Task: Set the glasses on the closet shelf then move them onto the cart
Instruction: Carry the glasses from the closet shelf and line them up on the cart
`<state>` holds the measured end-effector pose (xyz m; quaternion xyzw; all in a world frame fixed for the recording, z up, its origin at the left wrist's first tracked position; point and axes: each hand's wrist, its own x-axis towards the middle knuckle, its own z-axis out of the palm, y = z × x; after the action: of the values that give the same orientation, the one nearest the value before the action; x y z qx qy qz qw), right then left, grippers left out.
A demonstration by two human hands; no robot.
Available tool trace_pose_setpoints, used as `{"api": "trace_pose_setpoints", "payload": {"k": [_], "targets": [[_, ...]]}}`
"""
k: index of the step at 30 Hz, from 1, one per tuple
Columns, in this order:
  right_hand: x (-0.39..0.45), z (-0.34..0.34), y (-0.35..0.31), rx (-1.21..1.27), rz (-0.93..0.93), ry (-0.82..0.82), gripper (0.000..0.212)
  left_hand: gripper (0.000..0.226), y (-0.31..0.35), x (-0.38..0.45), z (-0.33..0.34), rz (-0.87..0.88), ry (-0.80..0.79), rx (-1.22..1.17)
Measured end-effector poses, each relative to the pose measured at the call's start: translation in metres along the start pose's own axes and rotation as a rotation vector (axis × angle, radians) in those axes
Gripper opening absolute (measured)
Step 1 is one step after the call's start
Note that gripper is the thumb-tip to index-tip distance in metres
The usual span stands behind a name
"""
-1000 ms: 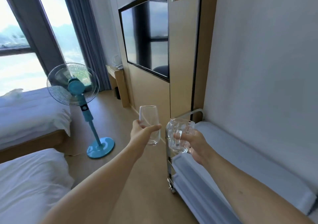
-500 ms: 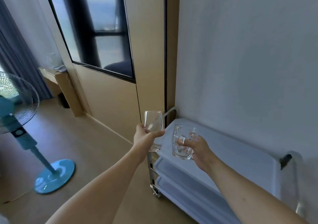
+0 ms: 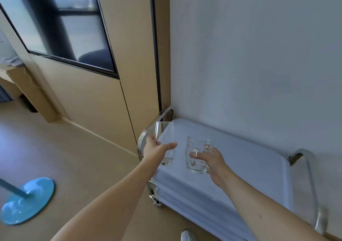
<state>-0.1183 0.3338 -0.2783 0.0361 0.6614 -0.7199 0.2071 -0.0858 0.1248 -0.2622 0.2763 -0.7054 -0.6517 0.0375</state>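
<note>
Head view, lower centre of the frame: 2 hands reach forward over the white tiered cart [image 3: 259, 159] with its curved metal handles. The left hand [image 3: 157, 151] wraps thumb and fingers around the lower half of a tall, smooth clear tumbler [image 3: 165, 144]; the right hand [image 3: 211, 159] is curled around a shorter, ribbed clear glass mug [image 3: 197, 157].

Both glasses are held in the air above the left end of the cart's top tray, not touching it as far as I can tell. Each stands nearly upright, mouth up, long axis close to vertical; the tumbler leans slightly toward the upper left.

The tray surface lies directly below both grips, so the coming move looks like a straight lowering. The mug sits further in over the tray; the tumbler hangs near its left edge, just beside the metal handle, and may need a small shift toward the right first.

At lower left stands a round blue fan base [image 3: 27, 202].
</note>
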Motion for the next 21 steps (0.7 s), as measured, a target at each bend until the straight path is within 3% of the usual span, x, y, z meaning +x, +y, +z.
{"api": "trace_pose_setpoints", "payload": {"k": [6,9,13,21], "targets": [[0.096,-0.015,0.001,-0.086,0.029,0.037,0.045,0.090,-0.004,0.076,0.029,-0.073,0.038,0.016],[0.145,-0.024,0.004,-0.120,0.053,0.052,0.056,0.087,-0.002,0.112,0.043,-0.125,0.052,0.019],[0.200,-0.031,0.014,-0.160,0.099,0.084,0.088,0.080,-0.004,0.152,0.060,-0.169,0.074,0.050],[0.290,-0.033,0.044,-0.300,0.082,0.055,0.102,0.075,-0.030,0.210,0.083,-0.161,0.117,0.158]]}}
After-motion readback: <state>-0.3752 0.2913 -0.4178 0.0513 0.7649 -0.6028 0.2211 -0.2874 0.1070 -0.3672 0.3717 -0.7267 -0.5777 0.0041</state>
